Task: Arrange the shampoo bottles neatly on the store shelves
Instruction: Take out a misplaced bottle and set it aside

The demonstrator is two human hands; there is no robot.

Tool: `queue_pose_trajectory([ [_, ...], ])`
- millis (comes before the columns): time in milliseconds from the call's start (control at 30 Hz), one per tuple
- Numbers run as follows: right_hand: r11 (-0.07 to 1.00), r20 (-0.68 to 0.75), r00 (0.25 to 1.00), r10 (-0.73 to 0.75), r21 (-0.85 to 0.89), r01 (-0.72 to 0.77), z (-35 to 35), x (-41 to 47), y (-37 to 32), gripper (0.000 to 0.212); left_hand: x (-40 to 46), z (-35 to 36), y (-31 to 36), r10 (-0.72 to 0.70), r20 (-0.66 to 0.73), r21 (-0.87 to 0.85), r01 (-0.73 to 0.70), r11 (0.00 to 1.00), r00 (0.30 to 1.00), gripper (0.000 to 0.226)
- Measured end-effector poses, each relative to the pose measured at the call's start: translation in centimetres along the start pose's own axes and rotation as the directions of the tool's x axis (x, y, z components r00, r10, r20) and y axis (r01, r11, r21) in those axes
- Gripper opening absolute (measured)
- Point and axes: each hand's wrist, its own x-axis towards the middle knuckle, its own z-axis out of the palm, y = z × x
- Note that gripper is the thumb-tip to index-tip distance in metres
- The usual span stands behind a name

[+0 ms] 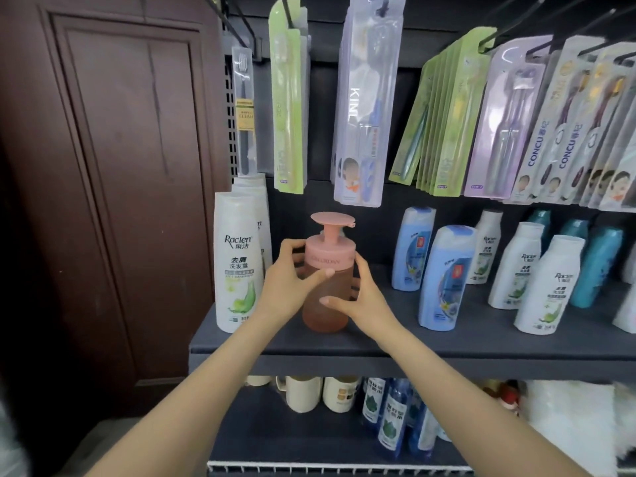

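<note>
Both hands wrap the pink pump bottle [328, 280] standing on the dark shelf [447, 342], just right of the tall white bottle [235, 266]: left hand [292, 284] fingers curled round its upper body, right hand [358, 297] round the mid body. Step looks like squaring it up, so person should keep the base flat on the shelf and slide, not lift. Label forward, leave a gap to the white bottle, line it with the blue bottle [444, 277] row.
</note>
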Motion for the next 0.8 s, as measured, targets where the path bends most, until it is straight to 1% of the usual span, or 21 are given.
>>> queue_pose_trajectory([
  [133,1.0,-0.022,1.0,-0.011,0.023,0.012,-0.1,0.6,0.5,0.096,0.4,0.3,0.2,-0.026,-0.044,0.022,0.027,0.999,0.999,0.063],
  [233,0.999,-0.034,0.999,-0.031,0.014,0.032,-0.4,0.6,0.4,0.096,0.6,0.6,0.4,-0.044,-0.028,0.035,0.045,0.998,0.999,0.065],
  [333,0.999,-0.044,0.998,-0.035,-0.007,0.035,-1.0,0.0,-0.1,0.094,0.6,0.6,1.1,-0.097,-0.002,0.041,0.097,0.994,0.995,0.075],
  [367,0.999,-0.053,0.998,-0.029,-0.016,0.028,-1.2,-0.3,-0.4,0.092,0.5,0.4,1.2,-0.105,0.015,0.028,0.105,0.994,0.994,0.073],
  [467,0.998,-0.093,0.996,0.0,-0.066,-0.007,-2.0,-1.8,-1.3,0.081,-0.3,0.1,1.5,-0.101,0.067,-0.034,0.103,0.994,0.993,0.051],
  [533,0.997,-0.115,0.993,0.019,-0.078,-0.028,-2.3,-3.0,-1.7,0.076,-1.1,-0.1,1.8,-0.101,0.087,-0.069,0.107,0.992,0.991,0.051],
  [667,0.995,-0.177,0.983,0.051,-0.08,-0.066,-2.8,-6.1,-2.4,0.077,-3.0,0.0,2.9,-0.075,0.118,-0.075,0.084,0.994,0.99,0.057],
  [767,0.993,-0.227,0.971,0.079,-0.071,-0.098,-3.4,-8.4,-2.4,0.079,-4.7,0.7,4.1,-0.038,0.152,-0.088,0.052,0.995,0.988,0.049],
  [800,0.991,-0.252,0.964,0.089,-0.072,-0.11,-3.8,-9.2,-2.3,0.081,-5.2,1.1,4.6,-0.023,0.165,-0.093,0.039,0.995,0.986,0.05],
])
